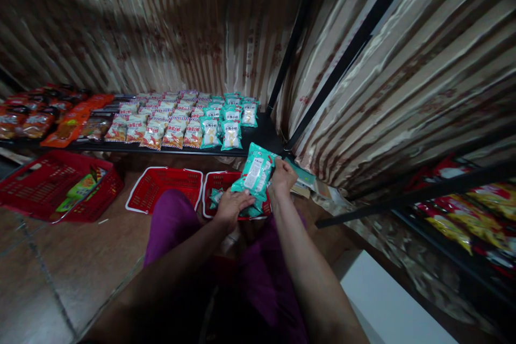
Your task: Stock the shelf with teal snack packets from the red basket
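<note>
A teal snack bag (pixel 257 171) with a white printed label is held over a red basket (pixel 207 196) on the floor. My right hand (pixel 283 176) pinches the bag's right edge. Closed on its lower end is my left hand (pixel 234 207), the fingers lying across the front. More teal bags show inside the basket, partly hidden by my hands. Past the held bag, teal snack bags (pixel 231 134) stand in rows on a black shelf (pixel 262 137).
Left of the teal rows are white-and-red snack bags (pixel 153 132) and orange packages (pixel 74 121). Red baskets (pixel 165 185) stand on the floor, one with green packets (pixel 83 187). Black shelf posts rise before a striped curtain. At right are yellow-red bags (pixel 475 207) and a white surface (pixel 391 306).
</note>
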`<move>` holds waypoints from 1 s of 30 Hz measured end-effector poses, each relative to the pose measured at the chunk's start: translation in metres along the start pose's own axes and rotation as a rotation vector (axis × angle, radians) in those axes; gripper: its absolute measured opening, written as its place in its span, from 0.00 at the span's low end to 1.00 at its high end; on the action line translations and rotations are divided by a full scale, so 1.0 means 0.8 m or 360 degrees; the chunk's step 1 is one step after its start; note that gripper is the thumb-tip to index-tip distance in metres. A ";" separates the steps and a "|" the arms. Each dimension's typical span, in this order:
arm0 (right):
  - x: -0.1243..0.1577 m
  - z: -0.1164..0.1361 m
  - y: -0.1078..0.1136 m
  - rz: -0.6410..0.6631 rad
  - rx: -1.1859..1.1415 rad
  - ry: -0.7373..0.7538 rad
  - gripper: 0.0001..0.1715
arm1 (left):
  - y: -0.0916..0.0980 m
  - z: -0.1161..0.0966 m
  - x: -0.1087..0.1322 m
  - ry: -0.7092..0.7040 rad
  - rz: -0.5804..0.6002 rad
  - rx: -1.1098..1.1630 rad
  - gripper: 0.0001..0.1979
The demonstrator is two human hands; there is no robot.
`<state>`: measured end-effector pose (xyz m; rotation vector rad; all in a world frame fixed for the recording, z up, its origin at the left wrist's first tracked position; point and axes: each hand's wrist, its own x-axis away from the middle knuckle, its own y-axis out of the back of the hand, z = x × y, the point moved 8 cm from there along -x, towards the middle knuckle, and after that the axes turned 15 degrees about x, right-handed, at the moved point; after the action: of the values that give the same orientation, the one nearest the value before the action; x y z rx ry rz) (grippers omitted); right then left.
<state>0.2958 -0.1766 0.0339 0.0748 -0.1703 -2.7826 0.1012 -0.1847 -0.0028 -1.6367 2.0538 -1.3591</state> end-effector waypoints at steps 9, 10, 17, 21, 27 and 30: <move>-0.003 0.019 -0.011 0.0316 -0.0135 -0.0145 0.14 | 0.011 -0.018 -0.012 -0.0233 -0.0036 -0.0113 0.22; -0.003 0.019 -0.013 0.0358 -0.0141 -0.0211 0.13 | 0.011 -0.022 -0.012 -0.0249 -0.0017 -0.0139 0.21; 0.000 0.029 -0.024 0.0548 -0.0175 -0.0388 0.16 | 0.007 -0.019 -0.011 -0.0311 -0.0060 -0.0064 0.19; 0.009 0.028 -0.031 0.0805 -0.0297 -0.0380 0.21 | 0.000 -0.015 -0.015 -0.0386 -0.0112 0.0053 0.20; 0.073 -0.018 -0.022 0.1215 -0.0248 -0.0656 0.23 | -0.008 -0.021 -0.019 -0.0434 -0.0070 0.0135 0.19; 0.105 -0.033 -0.018 0.1295 -0.0297 -0.0743 0.22 | -0.008 -0.021 -0.020 -0.0429 -0.0057 0.0140 0.16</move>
<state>0.2139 -0.1953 0.0034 -0.5649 -0.0358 -1.9453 0.1008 -0.1618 0.0056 -1.7200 1.7950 -1.1489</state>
